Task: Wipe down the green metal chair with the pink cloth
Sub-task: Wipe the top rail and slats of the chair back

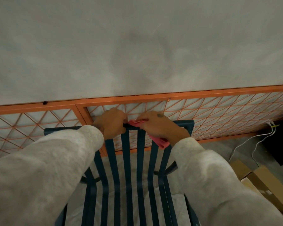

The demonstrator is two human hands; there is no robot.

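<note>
The dark green metal chair [126, 168] fills the lower middle of the head view, its slatted back running up to a top rail. My left hand [111, 123] is wrapped around that top rail left of centre. My right hand [157, 126] presses the pink cloth [160, 141] against the rail right of centre. One end of the cloth sticks out between my two hands and the other hangs below my right wrist. Grey sleeves hide the chair's armrests and part of the seat.
An orange metal frame with wire lattice [219, 111] leans along the grey wall behind the chair. White cables [245, 144] trail across the floor at the right. Cardboard boxes [261, 183] lie at the lower right, and a black object [281, 141] stands beyond them.
</note>
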